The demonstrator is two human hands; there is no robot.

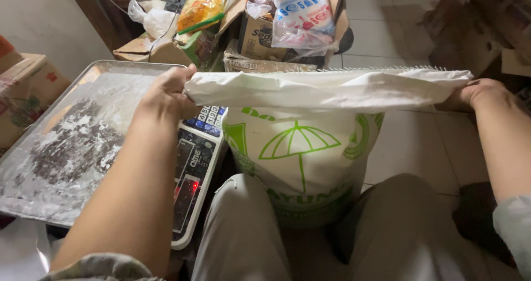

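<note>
Head view: a white sack (301, 159) with a green umbrella print stands on the floor between the knees, left hand (166, 93) and right hand (478, 95) gripping its folded top's ends. Left, a floury metal tray (72, 143); cardboard boxes (260, 43) behind.

left hand (165, 93) clenched, arm outstretched | right hand (477, 95) clenched, arm outstretched

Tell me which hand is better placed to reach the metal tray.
Left. The left hand grips the white woven sack's folded top right beside the floured metal tray; the right hand holds the far end.
</note>
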